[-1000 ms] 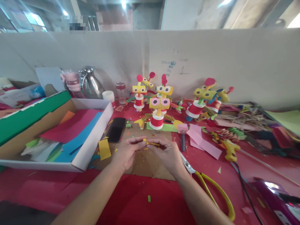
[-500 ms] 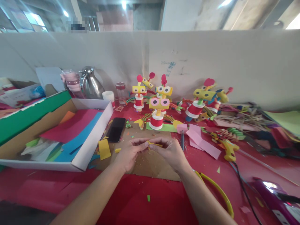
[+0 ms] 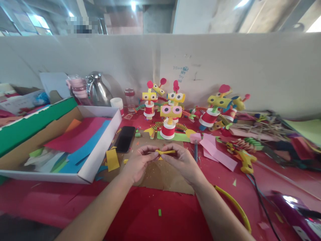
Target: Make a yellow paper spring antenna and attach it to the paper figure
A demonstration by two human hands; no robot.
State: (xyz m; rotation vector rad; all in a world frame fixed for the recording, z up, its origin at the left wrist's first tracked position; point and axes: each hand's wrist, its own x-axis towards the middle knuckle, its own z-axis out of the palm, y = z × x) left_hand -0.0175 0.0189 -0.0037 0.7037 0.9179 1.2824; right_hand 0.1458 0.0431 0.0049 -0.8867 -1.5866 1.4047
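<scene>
Between my two hands is a small folded yellow paper strip [image 3: 167, 152], pinched by the fingertips over a brown cardboard sheet [image 3: 160, 175]. My left hand [image 3: 140, 162] grips its left end, and my right hand [image 3: 182, 162] holds it from the right. Just beyond them stands a paper-cup figure [image 3: 168, 129] with a yellow tube head, pink-ringed eyes and springy folded arms. A yellow paper piece [image 3: 112, 160] and a black phone [image 3: 124, 139] lie left of my left hand.
At left sits an open box [image 3: 100, 147] of coloured paper. More cup figures [image 3: 149, 108] stand along the wall. Pink paper strips [image 3: 218, 154], a yellow glue gun [image 3: 245, 160] with its cord, a yellow-handled tool [image 3: 238, 207] and a purple device [image 3: 296, 214] are at right.
The fingers have shifted slightly around the yellow strip, which now shows at a different angle between them. The camera view has moved very slightly.
</scene>
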